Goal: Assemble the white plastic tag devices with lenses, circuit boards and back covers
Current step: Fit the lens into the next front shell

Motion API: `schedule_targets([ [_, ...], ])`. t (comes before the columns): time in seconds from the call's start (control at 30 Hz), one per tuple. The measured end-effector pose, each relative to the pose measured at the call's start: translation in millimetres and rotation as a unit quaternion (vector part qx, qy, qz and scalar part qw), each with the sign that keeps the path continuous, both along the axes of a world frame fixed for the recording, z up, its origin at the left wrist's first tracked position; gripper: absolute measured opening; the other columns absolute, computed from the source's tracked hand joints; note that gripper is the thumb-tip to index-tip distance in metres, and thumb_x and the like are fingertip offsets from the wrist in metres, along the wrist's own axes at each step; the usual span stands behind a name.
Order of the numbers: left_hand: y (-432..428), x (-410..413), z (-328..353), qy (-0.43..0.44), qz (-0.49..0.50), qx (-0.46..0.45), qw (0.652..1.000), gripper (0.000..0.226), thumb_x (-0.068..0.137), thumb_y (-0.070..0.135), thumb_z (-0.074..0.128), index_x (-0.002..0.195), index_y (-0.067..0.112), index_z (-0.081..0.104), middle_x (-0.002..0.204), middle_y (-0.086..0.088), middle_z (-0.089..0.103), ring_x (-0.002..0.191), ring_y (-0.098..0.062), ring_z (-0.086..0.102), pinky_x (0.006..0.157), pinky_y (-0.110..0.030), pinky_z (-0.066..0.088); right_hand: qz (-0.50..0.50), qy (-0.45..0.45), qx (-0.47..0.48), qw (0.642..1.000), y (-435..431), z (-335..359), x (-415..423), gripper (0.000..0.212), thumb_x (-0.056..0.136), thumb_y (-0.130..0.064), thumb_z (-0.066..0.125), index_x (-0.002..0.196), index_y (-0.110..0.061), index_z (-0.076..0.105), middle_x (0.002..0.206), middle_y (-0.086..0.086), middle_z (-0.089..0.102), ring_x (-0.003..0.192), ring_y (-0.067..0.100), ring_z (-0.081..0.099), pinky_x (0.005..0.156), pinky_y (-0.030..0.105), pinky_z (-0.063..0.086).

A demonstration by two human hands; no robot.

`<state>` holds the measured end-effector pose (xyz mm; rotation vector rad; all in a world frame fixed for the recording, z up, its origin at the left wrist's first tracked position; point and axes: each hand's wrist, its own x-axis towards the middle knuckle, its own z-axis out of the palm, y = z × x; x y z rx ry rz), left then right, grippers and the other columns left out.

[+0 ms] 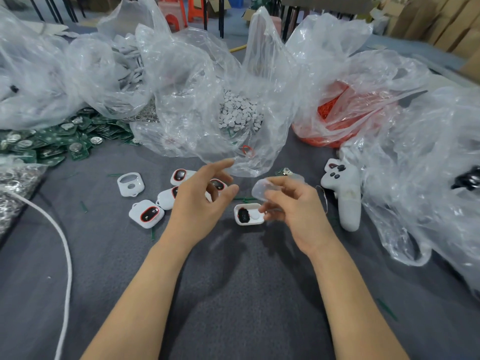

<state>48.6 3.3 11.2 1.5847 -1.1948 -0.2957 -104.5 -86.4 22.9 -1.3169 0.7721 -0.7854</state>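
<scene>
**While the shell lies open, the clear piece hangs just above it**

Though motion blurs it in the head view, the small translucent plastic lens piece (261, 189) is pinched by its edge between the thumb and fingers (285, 181) of the right hand (293, 206). It hangs just above the open white plastic tag shell (249, 222). That shell lies on the grey felt surface (233, 281) with a black part and a white round button inside. The left hand (197, 203) hovers beside it, fingers loosely apart, holding nothing that I can see.

The lens piece looks thin and very light, likely slick and quick to smudge or scratch. It is best held by the rim, as now, with the faces left bare. The shell seems stiff but light enough to skate on the felt under pressure. The free hand could steady it by its side walls.

To the left lie finished white tags with red-rimmed black windows (146, 213) and an empty white plastic frame (130, 184). Farther back are a heap of green circuit boards (52, 144), white round discs (239, 113) and orange rings (335, 110) in clear bags. A white controller-shaped device (342, 193) lies to the right, and a white cable (66, 250) runs down the left side.
</scene>
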Motion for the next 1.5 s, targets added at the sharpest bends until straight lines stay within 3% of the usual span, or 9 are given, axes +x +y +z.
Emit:
schedule_targets([
  [0.1, 1.0, -0.9, -1.8, -0.023, -0.044, 0.031, 0.998, 0.05, 0.077, 0.026, 0.077, 0.121, 0.037, 0.056, 0.097, 0.012, 0.062, 0.066, -0.007, 0.049, 0.062, -0.01, 0.04, -0.011, 0.056, -0.047, 0.997, -0.5, -2.7, 0.3, 0.026, 0.085, 0.005, 0.064, 0.101, -0.015, 0.063, 0.077, 0.009, 0.062, 0.052, 0.011, 0.057, 0.049, 0.022, 0.048],
  [0.23, 0.9, -1.1, -5.2, -0.102, -0.095, 0.107, 0.984, 0.073, 0.069, 0.036, 0.082, 0.133, 0.035, 0.048, 0.107, 0.012, 0.058, 0.076, -0.008, 0.05, 0.077, -0.018, 0.044, -0.03, 0.058, -0.041, 0.997, -3.7, -4.5, -1.4, 0.015, 0.082, 0.005, 0.067, 0.087, -0.008, 0.061, 0.06, 0.002, 0.066, 0.051, 0.011, 0.059, 0.049, 0.02, 0.048],
  [0.33, 0.7, 0.1, -5.7, -0.13, -0.113, 0.133, 0.976, 0.08, 0.07, 0.031, 0.081, 0.14, 0.032, 0.042, 0.109, 0.01, 0.056, 0.08, -0.007, 0.051, 0.079, -0.014, 0.041, -0.027, 0.065, -0.018, 0.997, -4.5, -6.7, -0.9, 0.011, 0.084, 0.002, 0.067, 0.08, -0.007, 0.062, 0.059, 0.002, 0.066, 0.053, 0.016, 0.065, 0.052, 0.023, 0.052],
  [0.47, 1.2, 2.4, -6.4, -0.125, -0.124, 0.142, 0.974, 0.081, 0.071, 0.025, 0.081, 0.141, 0.034, 0.041, 0.104, 0.013, 0.058, 0.08, -0.006, 0.052, 0.075, -0.008, 0.038, -0.003, 0.069, 0.021, 0.997, -2.4, -6.0, -0.6, 0.014, 0.086, 0.0, 0.066, 0.076, -0.009, 0.062, 0.057, 0.002, 0.065, 0.053, 0.017, 0.065, 0.052, 0.021, 0.052],
  [0.67, 0.6, 1.3, -7.9, -0.126, -0.121, 0.134, 0.975, 0.077, 0.071, 0.028, 0.08, 0.139, 0.036, 0.043, 0.095, 0.016, 0.06, 0.08, 0.001, 0.049, 0.073, -0.011, 0.039, -0.013, 0.128, -0.01, 0.992, 0.2, -6.4, -0.6, 0.016, 0.083, -0.003, 0.069, 0.071, -0.011, 0.062, 0.05, -0.001, 0.058, 0.043, 0.006, 0.048, 0.039, 0.015, 0.034],
  [0.87, 0.3, -1.0, -7.7, -0.142, -0.109, 0.146, 0.973, 0.071, 0.072, 0.036, 0.08, 0.135, 0.036, 0.048, 0.091, 0.015, 0.053, 0.077, 0.002, 0.047, 0.074, -0.023, 0.043, -0.032, 0.211, -0.11, 0.971, 3.8, -11.5, 5.7, 0.016, 0.08, -0.011, 0.073, 0.07, -0.02, 0.064, 0.057, -0.007, 0.062, 0.049, 0.0, 0.051, 0.053, 0.02, 0.04],
  [1.13, 0.0, -3.1, -6.3, -0.136, -0.103, 0.149, 0.974, 0.067, 0.072, 0.039, 0.081, 0.132, 0.033, 0.053, 0.095, 0.011, 0.054, 0.084, -0.007, 0.05, 0.081, -0.029, 0.046, -0.026, 0.26, -0.185, 0.947, 5.8, -11.1, 5.1, 0.015, 0.08, -0.013, 0.074, 0.079, -0.022, 0.062, 0.07, 0.0, 0.068, 0.066, 0.01, 0.063, 0.063, 0.025, 0.049],
  [1.3, 0.2, -2.9, -5.6, -0.137, -0.1, 0.151, 0.974, 0.058, 0.071, 0.04, 0.081, 0.123, 0.03, 0.058, 0.097, 0.01, 0.056, 0.086, -0.007, 0.052, 0.079, -0.026, 0.044, -0.011, 0.268, -0.199, 0.942, 4.2, -12.3, 5.0, 0.016, 0.08, -0.014, 0.074, 0.078, -0.024, 0.061, 0.069, -0.002, 0.066, 0.063, 0.007, 0.061, 0.058, 0.019, 0.046],
  [1.5, -0.4, -4.3, -6.0, -0.143, -0.097, 0.149, 0.974, 0.035, 0.067, 0.04, 0.082, 0.086, 0.026, 0.056, 0.086, 0.01, 0.05, 0.075, -0.008, 0.049, 0.07, -0.036, 0.047, -0.025, 0.283, -0.239, 0.929, 5.9, -16.3, 8.8, 0.018, 0.077, -0.011, 0.073, 0.079, -0.022, 0.06, 0.067, -0.007, 0.062, 0.058, 0.0, 0.056, 0.057, 0.012, 0.044],
])
